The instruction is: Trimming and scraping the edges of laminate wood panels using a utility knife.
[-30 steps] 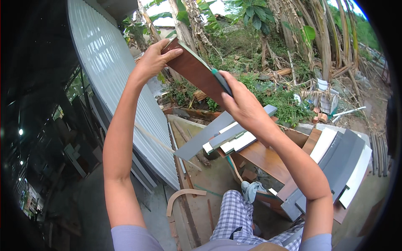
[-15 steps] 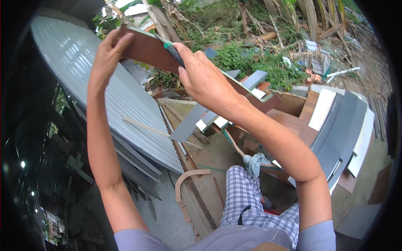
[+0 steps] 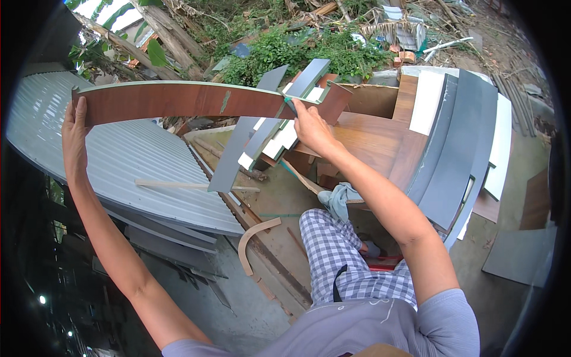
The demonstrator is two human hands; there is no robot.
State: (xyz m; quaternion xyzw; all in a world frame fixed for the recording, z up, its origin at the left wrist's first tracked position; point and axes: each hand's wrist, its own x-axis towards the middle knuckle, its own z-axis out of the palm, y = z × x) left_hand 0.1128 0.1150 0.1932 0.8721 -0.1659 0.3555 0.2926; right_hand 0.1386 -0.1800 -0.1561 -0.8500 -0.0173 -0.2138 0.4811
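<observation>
A long reddish-brown board with a pale green edge stretches across the upper part of the view. My left hand grips its far left end, thumb on the front face. Toward the board's other end, my right hand is closed round a knife with a green and black handle. The knife lies against the board's upper edge; its blade is too small to make out. Behind and below the board, several narrow grey and white boards lie in a crossed pile near my right hand.
Brown wood panels and long dark grey boards are stacked at the right. Corrugated metal sheets lie at the left. A light blue cloth hangs by my knee, and a curved wooden strip rests on the ground.
My right hand has slid the knife along the board's edge, away from my left hand. The hands are now far apart, and the board shows more of its length, lying more level.
</observation>
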